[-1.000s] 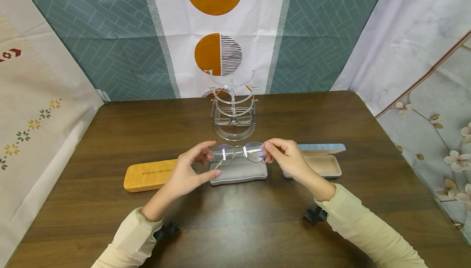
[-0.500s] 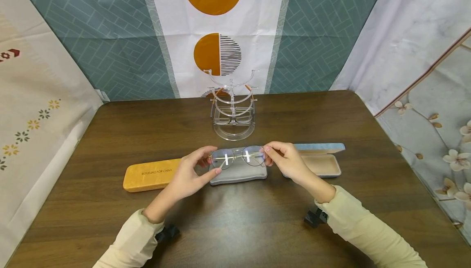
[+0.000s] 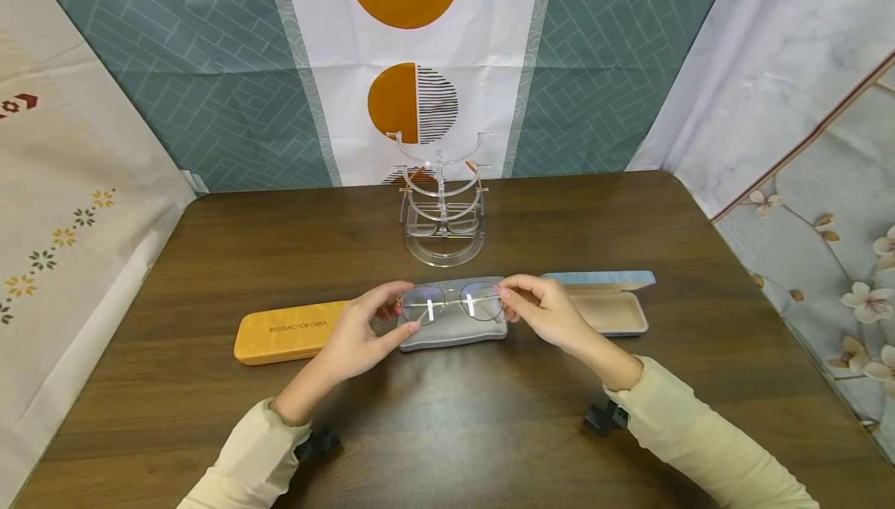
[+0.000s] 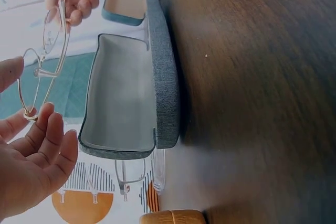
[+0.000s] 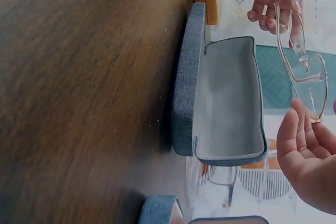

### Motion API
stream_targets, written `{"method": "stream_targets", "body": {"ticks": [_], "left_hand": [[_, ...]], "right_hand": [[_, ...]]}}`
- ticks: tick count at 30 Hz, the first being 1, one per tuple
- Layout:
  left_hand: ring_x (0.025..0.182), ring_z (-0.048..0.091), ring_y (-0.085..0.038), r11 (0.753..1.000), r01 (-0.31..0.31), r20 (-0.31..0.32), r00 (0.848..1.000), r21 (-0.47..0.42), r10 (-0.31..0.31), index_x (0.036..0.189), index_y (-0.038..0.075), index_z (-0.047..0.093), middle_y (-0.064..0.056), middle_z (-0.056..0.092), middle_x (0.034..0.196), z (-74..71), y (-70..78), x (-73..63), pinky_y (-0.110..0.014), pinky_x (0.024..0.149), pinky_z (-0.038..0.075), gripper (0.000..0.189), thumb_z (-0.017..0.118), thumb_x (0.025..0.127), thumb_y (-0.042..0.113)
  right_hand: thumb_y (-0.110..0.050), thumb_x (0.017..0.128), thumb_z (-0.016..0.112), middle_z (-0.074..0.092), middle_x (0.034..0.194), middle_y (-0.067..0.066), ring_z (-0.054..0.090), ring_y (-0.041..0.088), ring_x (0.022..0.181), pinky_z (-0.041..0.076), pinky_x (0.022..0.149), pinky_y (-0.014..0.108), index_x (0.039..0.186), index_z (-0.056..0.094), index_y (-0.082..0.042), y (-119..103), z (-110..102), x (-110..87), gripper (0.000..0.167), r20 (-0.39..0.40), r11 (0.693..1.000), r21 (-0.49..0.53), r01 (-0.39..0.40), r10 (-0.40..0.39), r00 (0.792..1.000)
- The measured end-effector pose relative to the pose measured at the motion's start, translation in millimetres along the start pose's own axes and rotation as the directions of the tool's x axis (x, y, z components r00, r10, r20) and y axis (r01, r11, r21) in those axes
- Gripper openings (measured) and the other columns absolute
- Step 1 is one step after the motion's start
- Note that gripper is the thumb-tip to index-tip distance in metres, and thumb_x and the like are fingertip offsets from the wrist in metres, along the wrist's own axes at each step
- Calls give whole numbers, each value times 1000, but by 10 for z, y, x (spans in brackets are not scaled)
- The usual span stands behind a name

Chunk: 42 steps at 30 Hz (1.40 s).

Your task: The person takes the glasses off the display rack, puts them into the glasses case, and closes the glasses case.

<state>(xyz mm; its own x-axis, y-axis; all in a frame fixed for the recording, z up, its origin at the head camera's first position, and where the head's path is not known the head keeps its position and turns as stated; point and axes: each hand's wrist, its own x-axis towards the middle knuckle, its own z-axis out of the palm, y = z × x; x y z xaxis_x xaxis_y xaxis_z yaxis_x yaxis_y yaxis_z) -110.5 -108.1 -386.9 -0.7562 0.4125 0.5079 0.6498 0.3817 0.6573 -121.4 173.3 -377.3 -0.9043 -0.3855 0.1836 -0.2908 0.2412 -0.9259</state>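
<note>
Both hands hold a pair of thin-framed eyeglasses [image 3: 482,301] above the grey glasses case [image 3: 454,336]. The left hand [image 3: 360,332] grips the left end of the frame near the hinge, its thumb held apart below the lens. At the other end, the right hand [image 3: 547,308] pinches the frame by the right lens. In the left wrist view, the temples of the eyeglasses [image 4: 64,51] lie folded across behind the lenses. The grey case [image 4: 123,93] stands open there, its pale lining bare. In the right wrist view, the right hand's fingers [image 5: 302,124] touch the hinge end.
To the left lies a closed yellow glasses case [image 3: 287,332], partly behind the left hand. A light-blue case [image 3: 611,313] stands open at right. Behind the grey case rises a clear display stand [image 3: 444,256] holding other glasses. Fabric hangs around the wooden table [image 3: 447,431].
The eyeglasses have come down slightly toward the grey case, and their temples now show across behind the lenses. The right hand has lowered a little with them; the left hand has barely moved.
</note>
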Motion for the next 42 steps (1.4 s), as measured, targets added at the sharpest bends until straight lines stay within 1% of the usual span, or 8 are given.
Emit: {"method": "stream_targets", "body": {"ticks": [4, 10, 14, 23, 28, 34, 38, 42], "left_hand": [[72, 55, -23, 1000, -10, 10, 1000, 6, 10, 113, -2, 56, -6, 58, 79, -4, -11, -19, -32, 61, 49, 46, 75, 73, 8], [71, 56, -22, 999, -5, 38, 999, 34, 4, 114, -3, 55, -6, 59, 79, 2, -52, -61, -30, 61, 49, 48, 75, 72, 9], [71, 57, -24, 1000, 3, 57, 998, 24, -4, 114, -4, 55, -10, 61, 80, 5, -68, -79, -31, 61, 49, 48, 75, 73, 9], [68, 57, -19, 999, -22, 93, 996, 48, 17, 112, -2, 55, -9, 60, 76, 31, -125, -109, -30, 57, 49, 46, 76, 72, 10], [68, 57, -17, 997, 8, 120, 993, 81, -18, 112, -3, 55, -7, 60, 76, 43, -146, -119, -29, 58, 49, 46, 75, 74, 12], [66, 57, -17, 991, 57, 161, 984, 122, -76, 112, -3, 55, -7, 61, 77, 55, -128, -107, -27, 58, 49, 46, 75, 75, 16], [64, 58, -17, 987, 68, 193, 977, 146, -96, 111, -3, 56, -7, 62, 77, 75, -135, -95, -26, 57, 49, 46, 75, 76, 19], [63, 58, -13, 977, 58, 215, 971, 207, -103, 111, -2, 57, -4, 62, 73, 97, -157, -89, -24, 57, 48, 45, 73, 78, 23]], "right_hand": [[-2, 87, 59, 61, 79, 14, 59, 22, 65, 52, 59, 30, 108, 58, 11, 22, -10, -14, 25, 48, 999, -47, 8, -6, 999], [-3, 78, 70, 61, 78, 5, 57, 12, 65, 48, 57, 24, 115, 56, 7, 66, -6, -22, 40, 106, 993, -91, 81, -71, 992], [-5, 76, 73, 61, 78, 5, 58, 12, 65, 50, 59, 26, 116, 55, 6, 87, 6, -31, 46, 119, 990, -101, 98, -86, 989], [0, 72, 74, 61, 78, 12, 58, 15, 65, 51, 59, 28, 116, 55, 9, 60, 58, -43, 49, 125, 979, -184, 85, -63, 990], [2, 72, 74, 61, 79, 17, 58, 19, 65, 52, 59, 30, 116, 55, 10, 94, 80, -38, 48, 128, 978, -189, 87, -63, 990], [-9, 74, 75, 62, 80, 9, 59, 14, 66, 52, 61, 27, 117, 56, 6, 193, 69, -35, 49, 137, 977, -194, 89, -63, 989], [-12, 75, 75, 62, 79, 7, 59, 13, 66, 52, 60, 26, 116, 57, 5, 254, 61, -32, 48, 143, 971, -211, 110, -81, 986], [-11, 74, 75, 62, 79, 8, 60, 14, 65, 52, 60, 27, 115, 57, 6, 308, 66, -18, 48, 144, 966, -228, 120, -89, 986]]}}
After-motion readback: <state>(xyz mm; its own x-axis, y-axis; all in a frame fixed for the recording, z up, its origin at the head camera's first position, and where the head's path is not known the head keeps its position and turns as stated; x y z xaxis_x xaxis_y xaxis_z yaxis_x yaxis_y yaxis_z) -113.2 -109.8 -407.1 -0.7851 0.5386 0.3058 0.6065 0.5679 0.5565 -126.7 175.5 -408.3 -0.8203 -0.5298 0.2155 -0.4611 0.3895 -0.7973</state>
